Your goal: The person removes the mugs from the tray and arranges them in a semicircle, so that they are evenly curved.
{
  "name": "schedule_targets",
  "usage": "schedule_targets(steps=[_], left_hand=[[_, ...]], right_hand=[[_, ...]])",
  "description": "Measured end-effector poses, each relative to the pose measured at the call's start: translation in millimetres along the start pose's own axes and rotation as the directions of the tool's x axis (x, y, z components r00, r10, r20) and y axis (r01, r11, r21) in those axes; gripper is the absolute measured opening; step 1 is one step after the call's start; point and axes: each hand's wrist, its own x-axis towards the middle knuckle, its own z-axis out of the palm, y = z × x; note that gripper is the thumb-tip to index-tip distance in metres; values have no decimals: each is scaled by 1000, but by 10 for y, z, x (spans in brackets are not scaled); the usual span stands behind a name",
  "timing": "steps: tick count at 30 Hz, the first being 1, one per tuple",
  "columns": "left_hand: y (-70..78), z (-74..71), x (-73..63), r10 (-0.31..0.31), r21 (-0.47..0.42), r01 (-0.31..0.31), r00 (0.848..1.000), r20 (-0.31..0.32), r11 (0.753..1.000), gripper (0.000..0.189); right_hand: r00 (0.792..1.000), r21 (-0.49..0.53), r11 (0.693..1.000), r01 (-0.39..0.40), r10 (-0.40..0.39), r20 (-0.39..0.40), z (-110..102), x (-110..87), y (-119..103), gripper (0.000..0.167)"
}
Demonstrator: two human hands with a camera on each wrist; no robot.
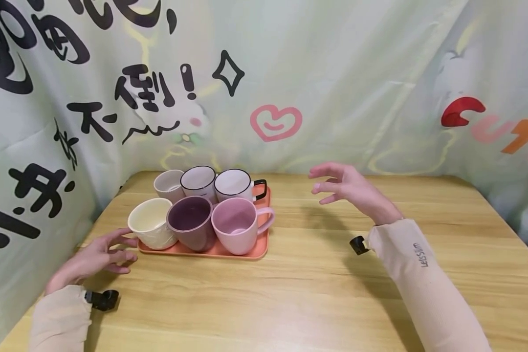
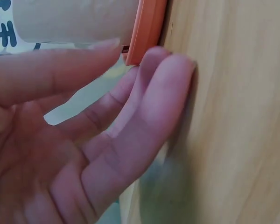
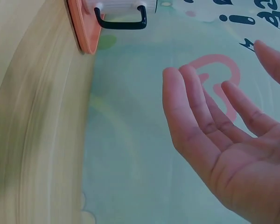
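An orange tray [image 1: 264,247] lies on the wooden table with several mugs in two rows. Its front row has a cream mug [image 1: 147,225], a dark mauve mug [image 1: 191,227] and a pink mug [image 1: 235,227] with its handle to the right. Behind them stand a small pale cup [image 1: 169,183] and two white mugs with black rims, the right one [image 1: 233,183] having a black handle. My left hand [image 1: 99,254] is at the tray's left end, loosely bent fingertips right at its edge. Raised over the table to the tray's right, my right hand [image 1: 345,188] holds nothing, fingers spread.
A printed cloth [image 1: 334,98] hangs behind the table and along its left side, close to the tray's back. Bare wooden tabletop [image 1: 290,293] stretches in front and to the right of the tray. Each sleeve carries a small black wrist mount [image 1: 103,299].
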Motion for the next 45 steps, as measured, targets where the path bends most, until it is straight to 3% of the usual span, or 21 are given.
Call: schedule_targets(steps=[5, 12, 20, 31, 45], left_hand=[[13, 45, 45, -72, -60, 72, 997, 13, 996, 69], [76, 83, 101, -89, -58, 86, 995, -44, 995, 73], [109, 125, 168, -152, -63, 147, 985, -79, 987, 71], [125, 154, 178, -148, 31, 153, 982, -114, 988, 63], [108, 155, 170, -185, 46, 192, 974, -133, 980, 62]], right_hand=[[999, 11, 1000, -4, 3, 35, 56, 54, -10, 48], [998, 23, 1000, 8, -9, 58, 146, 132, -27, 47], [995, 71, 997, 10, -17, 101, 252, 205, 55, 44], [985, 115, 993, 17, -36, 168, 419, 286, 110, 42], [974, 124, 992, 13, -40, 223, 615, 391, 173, 44]])
